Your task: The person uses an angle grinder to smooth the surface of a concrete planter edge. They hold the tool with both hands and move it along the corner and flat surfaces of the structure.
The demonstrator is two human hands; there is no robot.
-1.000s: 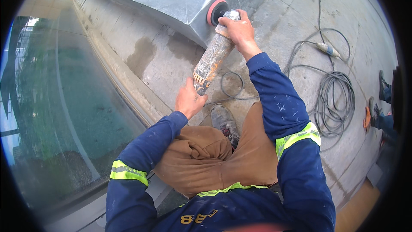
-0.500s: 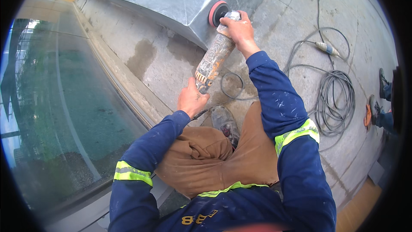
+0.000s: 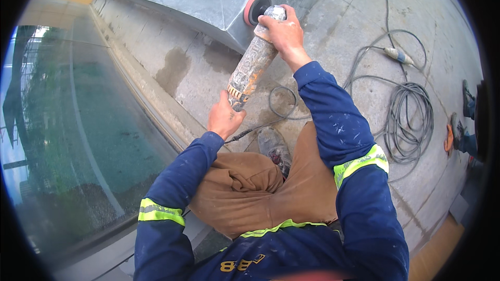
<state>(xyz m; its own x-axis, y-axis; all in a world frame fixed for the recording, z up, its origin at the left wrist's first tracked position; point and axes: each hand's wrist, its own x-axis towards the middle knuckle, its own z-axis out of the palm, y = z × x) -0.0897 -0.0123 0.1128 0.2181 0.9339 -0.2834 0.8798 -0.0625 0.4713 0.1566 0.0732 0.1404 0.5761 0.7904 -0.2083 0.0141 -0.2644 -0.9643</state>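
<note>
I hold a dusty silver angle polisher [image 3: 250, 70], streaked with orange, in both hands. My right hand [image 3: 284, 35] is closed round its head at the upper end, and my left hand [image 3: 225, 116] grips its rear end, lower left. The round black pad with a pink-red rim [image 3: 250, 11] is against the corner of a grey concrete block [image 3: 198, 5]. A black power cord [image 3: 247, 132] runs from the tool's rear. Below my hands are my shoe [image 3: 273, 145] and brown trousers [image 3: 255, 192].
A glass panel [image 3: 78, 140] fills the left side. On the concrete floor at right lie a coiled cable [image 3: 403, 125], a pale connector [image 3: 397, 55] and an orange object [image 3: 448, 138]. Another person's shoes [image 3: 467, 96] show at the far right edge.
The polisher and both hands have shifted slightly up and left along the block's corner, the pad now further left. My grip looks the same.
</note>
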